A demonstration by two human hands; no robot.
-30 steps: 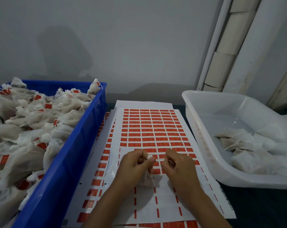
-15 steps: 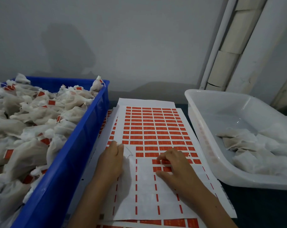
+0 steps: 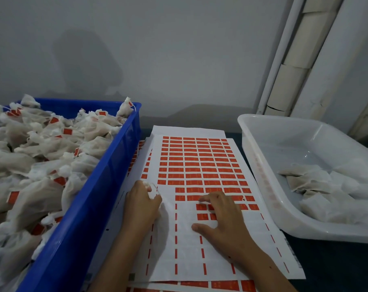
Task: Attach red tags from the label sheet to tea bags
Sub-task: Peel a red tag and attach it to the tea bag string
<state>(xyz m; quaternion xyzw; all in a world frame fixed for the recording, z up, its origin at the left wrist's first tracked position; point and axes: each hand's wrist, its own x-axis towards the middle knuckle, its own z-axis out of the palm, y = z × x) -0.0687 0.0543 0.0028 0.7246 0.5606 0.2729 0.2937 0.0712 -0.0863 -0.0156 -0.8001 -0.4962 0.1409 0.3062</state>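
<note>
Two jobs: left hand [image 3: 142, 204] grips tea bag [image 3: 152, 191] ready; right hand [image 3: 221, 220], fingers spread flat, picks at label sheet [image 3: 200, 249].

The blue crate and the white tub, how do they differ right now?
The blue crate stands left of the label sheet, the white tub right of it. The crate is piled to its rim with tea bags, many bearing red tags; the tub holds only a few, with no tags showing. Both are open plastic bins.
</note>
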